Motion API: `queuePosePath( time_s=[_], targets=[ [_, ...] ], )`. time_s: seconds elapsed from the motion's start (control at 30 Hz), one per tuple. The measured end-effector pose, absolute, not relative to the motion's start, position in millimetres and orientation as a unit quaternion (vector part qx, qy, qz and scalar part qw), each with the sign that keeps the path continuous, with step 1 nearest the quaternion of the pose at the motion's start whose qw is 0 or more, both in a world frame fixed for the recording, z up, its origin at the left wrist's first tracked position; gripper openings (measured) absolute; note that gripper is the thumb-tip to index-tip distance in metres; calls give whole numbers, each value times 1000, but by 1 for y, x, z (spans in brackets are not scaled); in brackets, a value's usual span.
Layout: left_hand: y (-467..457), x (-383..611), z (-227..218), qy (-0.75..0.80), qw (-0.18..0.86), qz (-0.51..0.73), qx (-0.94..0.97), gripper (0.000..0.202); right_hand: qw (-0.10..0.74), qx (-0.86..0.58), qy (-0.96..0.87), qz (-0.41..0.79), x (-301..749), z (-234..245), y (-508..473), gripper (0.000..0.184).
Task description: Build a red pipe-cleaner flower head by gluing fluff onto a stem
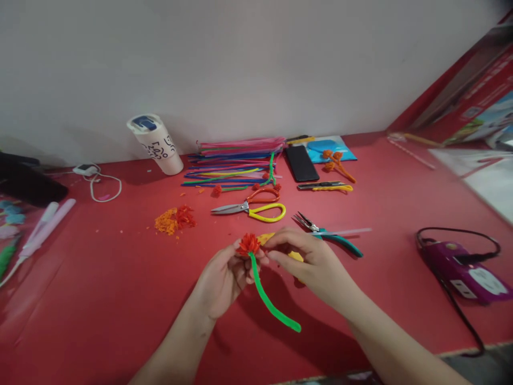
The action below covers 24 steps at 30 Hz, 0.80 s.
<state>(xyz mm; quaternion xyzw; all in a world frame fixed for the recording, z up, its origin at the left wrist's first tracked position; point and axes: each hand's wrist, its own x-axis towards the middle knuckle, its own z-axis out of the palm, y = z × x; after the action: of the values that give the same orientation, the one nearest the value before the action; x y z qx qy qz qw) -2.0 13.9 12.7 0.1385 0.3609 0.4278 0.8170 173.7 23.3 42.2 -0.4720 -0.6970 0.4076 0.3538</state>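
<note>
My left hand point(225, 278) is closed round the top of a green pipe-cleaner stem point(269, 300) that carries a fuzzy red flower head point(248, 244). The stem curves down and to the right over the red table point(120, 299). My right hand point(311, 263) pinches a yellow pipe-cleaner piece point(265, 238) right beside the flower head; more yellow shows under its fingers. Both hands meet above the table's middle.
Yellow-handled scissors point(256, 209), teal-handled pliers point(328, 235), a heap of coloured pipe cleaners point(236, 160), orange and red trimmings point(175, 219), a black phone point(301, 163), a white cup point(157, 143), a utility knife point(325, 186) and a purple glue gun point(465, 270) with cord lie around.
</note>
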Motion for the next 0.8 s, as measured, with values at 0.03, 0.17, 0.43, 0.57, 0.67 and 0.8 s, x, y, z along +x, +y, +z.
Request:
queuePosePath(
  time_s=[0.03, 0.17, 0.43, 0.57, 0.67, 0.8],
  targets=[
    [13, -1, 13, 359, 818, 427, 137, 31, 358, -471, -686, 423, 171, 44, 23, 8],
    [14, -1, 13, 363, 819, 428, 123, 31, 361, -473, -682, 425, 169, 44, 24, 8],
    [15, 0, 14, 382, 817, 418, 108, 31, 395, -429, -753, 303, 174, 48, 23, 17],
    [15, 2, 11, 392, 799, 439, 125, 23, 402, -409, -781, 247, 171, 54, 23, 14],
    [13, 4, 8, 395, 782, 455, 159, 20, 392, -397, -798, 226, 166, 52, 25, 13],
    [11, 6, 6, 410, 766, 460, 184, 21, 363, -394, -821, 195, 161, 46, 27, 14]
  ],
)
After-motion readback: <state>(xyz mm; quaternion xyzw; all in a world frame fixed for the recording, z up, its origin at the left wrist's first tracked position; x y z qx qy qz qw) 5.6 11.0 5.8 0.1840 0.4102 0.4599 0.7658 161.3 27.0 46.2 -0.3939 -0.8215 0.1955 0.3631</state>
